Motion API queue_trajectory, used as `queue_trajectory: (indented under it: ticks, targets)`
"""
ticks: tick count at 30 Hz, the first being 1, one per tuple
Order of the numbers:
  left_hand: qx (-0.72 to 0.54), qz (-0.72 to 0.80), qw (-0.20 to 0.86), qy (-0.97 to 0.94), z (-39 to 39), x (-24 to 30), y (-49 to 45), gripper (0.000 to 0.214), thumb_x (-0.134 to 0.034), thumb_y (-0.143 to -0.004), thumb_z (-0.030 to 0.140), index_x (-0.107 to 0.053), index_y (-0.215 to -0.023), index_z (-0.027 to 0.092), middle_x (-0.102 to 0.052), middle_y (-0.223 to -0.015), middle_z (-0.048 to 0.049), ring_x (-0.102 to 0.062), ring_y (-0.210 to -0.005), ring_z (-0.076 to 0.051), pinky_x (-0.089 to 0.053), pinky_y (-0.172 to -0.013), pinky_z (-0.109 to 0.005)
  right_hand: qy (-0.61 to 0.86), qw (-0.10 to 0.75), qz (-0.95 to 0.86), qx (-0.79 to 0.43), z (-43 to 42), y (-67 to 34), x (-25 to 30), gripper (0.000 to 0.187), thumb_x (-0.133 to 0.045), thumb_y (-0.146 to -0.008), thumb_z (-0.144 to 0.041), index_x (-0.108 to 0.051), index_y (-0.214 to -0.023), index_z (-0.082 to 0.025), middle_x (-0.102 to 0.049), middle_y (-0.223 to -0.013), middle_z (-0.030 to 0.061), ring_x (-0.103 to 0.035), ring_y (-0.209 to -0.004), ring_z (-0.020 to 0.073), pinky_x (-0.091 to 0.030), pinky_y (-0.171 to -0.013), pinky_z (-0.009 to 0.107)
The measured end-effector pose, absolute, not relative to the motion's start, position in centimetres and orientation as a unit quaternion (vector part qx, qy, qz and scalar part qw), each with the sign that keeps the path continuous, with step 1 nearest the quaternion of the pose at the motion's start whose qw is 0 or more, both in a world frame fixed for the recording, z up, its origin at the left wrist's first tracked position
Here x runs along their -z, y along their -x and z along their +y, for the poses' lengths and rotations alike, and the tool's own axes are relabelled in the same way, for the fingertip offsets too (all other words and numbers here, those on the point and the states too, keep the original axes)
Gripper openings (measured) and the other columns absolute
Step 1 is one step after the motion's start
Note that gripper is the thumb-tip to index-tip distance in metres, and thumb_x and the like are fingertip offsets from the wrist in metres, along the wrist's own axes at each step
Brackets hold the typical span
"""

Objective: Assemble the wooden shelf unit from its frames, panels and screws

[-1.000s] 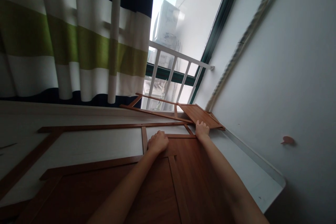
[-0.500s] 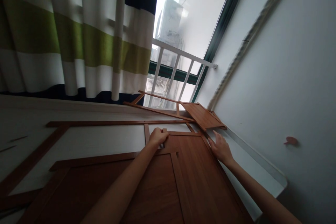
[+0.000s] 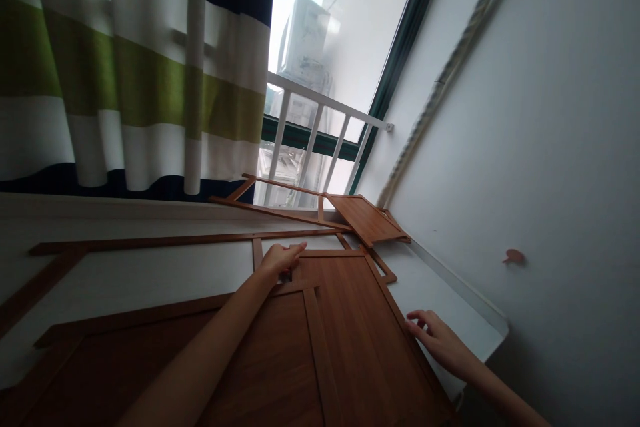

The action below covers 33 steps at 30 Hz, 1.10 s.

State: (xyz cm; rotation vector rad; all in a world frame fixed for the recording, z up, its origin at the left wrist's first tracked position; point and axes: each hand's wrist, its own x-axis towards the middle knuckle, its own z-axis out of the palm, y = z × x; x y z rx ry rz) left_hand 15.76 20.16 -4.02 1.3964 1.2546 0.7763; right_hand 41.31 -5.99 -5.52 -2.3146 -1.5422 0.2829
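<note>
A brown wooden panel [image 3: 360, 327] with a raised border stands at a slant before me. My left hand [image 3: 278, 261] is closed around the panel's upper left corner, thumb on top. Its fingertips are hidden behind the wood. Lower left, another framed brown panel [image 3: 260, 347] overlaps the first one and passes under my left forearm. My right hand [image 3: 436, 335] is beside the right edge of the first panel, fingers loosely bent and apart. Whether its fingertips touch that edge I cannot tell.
Open wooden frames [image 3: 170, 240] and a small wooden panel [image 3: 367, 217] lie on the white surface [image 3: 425, 280] toward the window. White railings [image 3: 330, 100] cross the window. A striped curtain [image 3: 150, 80] hangs left. A twisted cloth [image 3: 450, 67] hangs along the right wall, near a pink hook [image 3: 514, 256].
My right hand has moved down along the panel's right edge, toward me. My left hand keeps its place on the corner, its thumb now stretched out. The whole view has shifted slightly.
</note>
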Motion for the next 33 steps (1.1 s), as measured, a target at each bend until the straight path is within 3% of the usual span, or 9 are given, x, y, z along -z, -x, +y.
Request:
queue_trajectory:
  ticks: [4,8,15,18,22,26,33]
  targets:
    - [-0.316,0.554,0.519,-0.569,20.7,4.0,-15.6,0.038,-0.059,-0.067,0.051,-0.053,-0.066,0.013,-0.060,-0.065,-0.0063,-0.058,-0.064,-0.019,-0.040,-0.046,-0.023,0.829,0.149,-0.519,-0.142,-6.8,-40.7,5.3,0.045,-0.033,-0.083,-0.057,-0.052,-0.095,-0.019,-0.058,-0.079,0.0027,-0.055,-0.068,0.0165,-0.041,-0.064,0.028]
    - [-0.296,0.571,0.518,-0.564,21.3,4.1,-15.5,0.035,-0.053,-0.077,0.045,-0.055,-0.081,0.010,-0.060,-0.078,-0.0057,-0.057,-0.066,-0.014,-0.045,-0.054,-0.025,0.837,0.126,-0.497,-0.191,-8.0,-39.8,4.9,0.040,-0.032,-0.083,-0.057,-0.047,-0.086,-0.020,-0.058,-0.072,0.0015,-0.053,-0.061,0.0151,-0.036,-0.053,0.024]
    - [-0.289,0.569,0.533,-0.556,21.3,2.1,-15.0,0.030,-0.047,-0.085,0.038,-0.054,-0.096,0.011,-0.058,-0.088,-0.0046,-0.056,-0.072,-0.012,-0.049,-0.063,-0.028,0.821,0.111,-0.514,-0.223,-8.1,-38.4,3.8,0.038,-0.040,-0.079,-0.054,-0.046,-0.071,-0.018,-0.054,-0.066,0.0010,-0.051,-0.063,0.0147,-0.036,-0.055,0.024]
    - [-0.307,0.560,0.538,-0.551,21.4,0.1,-14.2,0.028,-0.047,-0.085,0.034,-0.054,-0.099,0.011,-0.057,-0.093,-0.0055,-0.057,-0.077,-0.013,-0.050,-0.066,-0.030,0.789,0.166,-0.498,-0.320,-7.6,-38.0,4.0,0.041,-0.049,-0.073,-0.058,-0.041,-0.071,-0.018,-0.048,-0.067,-0.0010,-0.048,-0.059,0.0124,-0.034,-0.045,0.020]
    - [-0.331,0.554,0.546,-0.534,21.9,-1.5,-12.9,0.027,-0.048,-0.085,0.032,-0.052,-0.103,0.012,-0.056,-0.099,-0.0065,-0.057,-0.083,-0.015,-0.050,-0.071,-0.033,0.726,0.345,-0.441,-0.400,-6.7,-37.0,3.6,0.046,-0.052,-0.070,-0.062,-0.040,-0.080,-0.018,-0.048,-0.067,-0.0029,-0.051,-0.060,0.0104,-0.036,-0.045,0.017]
    - [-0.342,0.535,0.572,-0.520,22.1,-1.7,-12.5,0.027,-0.048,-0.085,0.031,-0.052,-0.103,0.012,-0.057,-0.097,-0.0063,-0.057,-0.081,-0.015,-0.050,-0.070,-0.032,0.712,0.473,-0.387,-0.346,-5.2,-37.2,1.2,0.048,-0.055,-0.070,-0.061,-0.042,-0.088,-0.018,-0.047,-0.056,-0.0055,-0.043,-0.040,0.0077,-0.031,-0.033,0.017]
    - [-0.367,0.435,0.637,-0.520,21.8,-1.7,-14.0,0.012,-0.053,-0.080,0.021,-0.056,-0.085,0.011,-0.062,-0.079,-0.0028,-0.060,-0.063,-0.010,-0.050,-0.060,-0.023,0.700,0.541,-0.395,-0.249,-2.3,-41.3,-4.4,0.050,-0.068,-0.060,-0.055,-0.049,-0.084,-0.016,-0.047,-0.052,-0.0052,-0.040,-0.036,0.0065,-0.031,-0.027,0.017]
